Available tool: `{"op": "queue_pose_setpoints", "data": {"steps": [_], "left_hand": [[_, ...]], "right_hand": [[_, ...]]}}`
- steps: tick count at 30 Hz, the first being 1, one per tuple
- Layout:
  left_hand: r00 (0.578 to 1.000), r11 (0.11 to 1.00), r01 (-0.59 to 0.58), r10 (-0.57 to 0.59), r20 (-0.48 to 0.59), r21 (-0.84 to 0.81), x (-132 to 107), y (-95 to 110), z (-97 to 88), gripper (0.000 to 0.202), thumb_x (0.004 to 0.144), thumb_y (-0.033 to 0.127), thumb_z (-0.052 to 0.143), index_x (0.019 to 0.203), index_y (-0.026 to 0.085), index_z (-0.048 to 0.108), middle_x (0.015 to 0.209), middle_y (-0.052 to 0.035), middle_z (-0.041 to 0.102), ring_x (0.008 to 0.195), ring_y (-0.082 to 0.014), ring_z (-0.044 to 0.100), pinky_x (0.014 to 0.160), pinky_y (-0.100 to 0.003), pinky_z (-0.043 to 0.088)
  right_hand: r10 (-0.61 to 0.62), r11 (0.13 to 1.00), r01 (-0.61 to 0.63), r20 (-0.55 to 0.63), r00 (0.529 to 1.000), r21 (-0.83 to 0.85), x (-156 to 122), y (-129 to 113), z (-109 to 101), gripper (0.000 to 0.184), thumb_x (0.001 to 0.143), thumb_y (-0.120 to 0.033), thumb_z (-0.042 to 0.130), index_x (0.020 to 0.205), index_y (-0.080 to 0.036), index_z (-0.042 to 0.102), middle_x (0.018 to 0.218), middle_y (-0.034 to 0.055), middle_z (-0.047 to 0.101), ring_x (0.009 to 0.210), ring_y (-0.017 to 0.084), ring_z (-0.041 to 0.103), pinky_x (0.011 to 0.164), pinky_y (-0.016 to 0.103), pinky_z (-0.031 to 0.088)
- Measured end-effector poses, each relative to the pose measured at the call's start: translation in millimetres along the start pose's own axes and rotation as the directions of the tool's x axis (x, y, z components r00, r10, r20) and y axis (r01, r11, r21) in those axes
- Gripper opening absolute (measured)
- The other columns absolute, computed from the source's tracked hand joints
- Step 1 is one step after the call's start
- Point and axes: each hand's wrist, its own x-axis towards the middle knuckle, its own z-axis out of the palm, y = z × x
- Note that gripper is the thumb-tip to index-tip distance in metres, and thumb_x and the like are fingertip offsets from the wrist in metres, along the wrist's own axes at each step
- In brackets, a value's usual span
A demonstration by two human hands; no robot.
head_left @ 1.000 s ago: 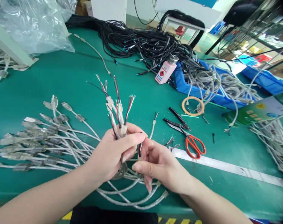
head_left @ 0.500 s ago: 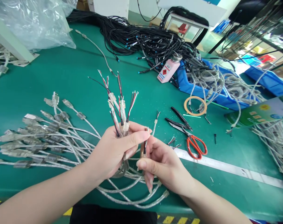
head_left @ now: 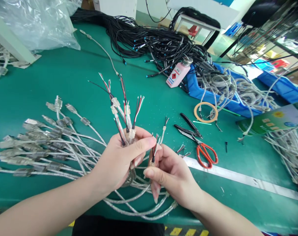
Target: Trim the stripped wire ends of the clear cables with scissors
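Wrapped round a bundle of clear-jacketed cables (head_left: 129, 133) is my left hand (head_left: 124, 157); their stripped ends with red, white and black wires fan out above it. My right hand (head_left: 172, 175) pinches one more cable end (head_left: 153, 160) below its spread coloured wires. The left thumb and fingertips are at those wires, close to the right fingers. The cables' long bodies (head_left: 136, 200) loop below the hands. To the left, their USB plug ends (head_left: 28, 144) lie spread on the green mat, with grey ferrite lumps behind the plugs.
Right of my hands lie red-handled scissors (head_left: 207, 154), black-handled cutters (head_left: 188, 126) and a tape ring (head_left: 205, 112). A pink bottle (head_left: 178, 73) stands behind, near black cables (head_left: 151, 42). Blue bins (head_left: 195, 87) hold coiled cables. A plastic bag (head_left: 40, 26) lies back left.
The wires of the cable end in my right hand have fanned apart, and the left thumb has shifted slightly off them. Both hands stay in nearly the same place.
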Motion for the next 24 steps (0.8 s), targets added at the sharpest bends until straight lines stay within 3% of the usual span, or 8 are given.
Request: {"op": "queue_pose_setpoints", "data": {"steps": [10, 16, 19, 21, 24], "left_hand": [[0.995, 0.995, -0.061, 0.067, -0.07, 0.075, -2.3, -9.3, -3.1, 0.014, 0.081, 0.03, 0.07, 0.072, 0.021, 0.066, 0.042, 0.0076, 0.04, 0.045, -0.0065, 0.033, 0.047, -0.022, 0.028], [0.989, 0.996, -0.079, 0.084, -0.126, 0.044, -4.9, -7.2, 2.8, 0.01, 0.075, 0.024, 0.071, 0.07, 0.018, 0.066, 0.051, 0.0045, 0.054, 0.042, -0.0041, 0.032, 0.045, -0.022, 0.028], [0.988, 0.995, -0.082, 0.088, -0.126, 0.057, -4.5, -5.8, 4.1, 0.009, 0.074, 0.022, 0.07, 0.068, 0.017, 0.067, 0.048, 0.0052, 0.05, 0.042, -0.0046, 0.033, 0.044, -0.021, 0.028], [0.987, 0.995, -0.087, 0.094, -0.133, 0.058, -2.6, -1.9, 2.8, 0.01, 0.077, 0.022, 0.07, 0.068, 0.017, 0.068, 0.047, 0.0053, 0.048, 0.042, -0.0045, 0.032, 0.042, -0.02, 0.025], [0.964, 0.983, -0.182, 0.178, -0.196, -0.001, 2.5, 8.2, -0.9, 0.015, 0.083, 0.02, 0.067, 0.068, 0.018, 0.065, 0.059, 0.0031, 0.057, 0.042, -0.0027, 0.031, 0.04, -0.019, 0.022]], "right_hand": [[0.026, 0.997, -0.024, 0.014, 1.0, -0.072, -0.4, 9.2, 1.7, 0.034, 0.085, -0.033, 0.074, 0.083, -0.019, 0.043, 0.06, -0.0113, 0.052, 0.039, 0.003, 0.055, 0.04, 0.012, 0.049], [0.028, 0.992, -0.031, -0.025, 0.999, -0.122, -1.4, 10.1, 5.0, 0.039, 0.084, -0.039, 0.074, 0.081, -0.021, 0.041, 0.061, -0.011, 0.05, 0.038, 0.002, 0.051, 0.037, 0.012, 0.044], [0.032, 0.991, -0.036, -0.028, 0.999, -0.13, -2.7, 13.6, 7.3, 0.04, 0.084, -0.042, 0.074, 0.08, -0.021, 0.039, 0.061, -0.0112, 0.049, 0.038, 0.002, 0.05, 0.037, 0.012, 0.042], [0.075, 0.986, -0.078, -0.029, 0.997, -0.15, -4.1, 19.4, 10.6, 0.042, 0.08, -0.043, 0.076, 0.08, -0.021, 0.04, 0.061, -0.0108, 0.049, 0.039, 0.003, 0.049, 0.037, 0.013, 0.042], [0.186, 0.961, -0.183, -0.004, 0.982, -0.208, -5.6, 26.1, 14.5, 0.047, 0.07, -0.043, 0.085, 0.079, -0.02, 0.044, 0.061, -0.0097, 0.048, 0.041, 0.003, 0.047, 0.036, 0.013, 0.037]]}}
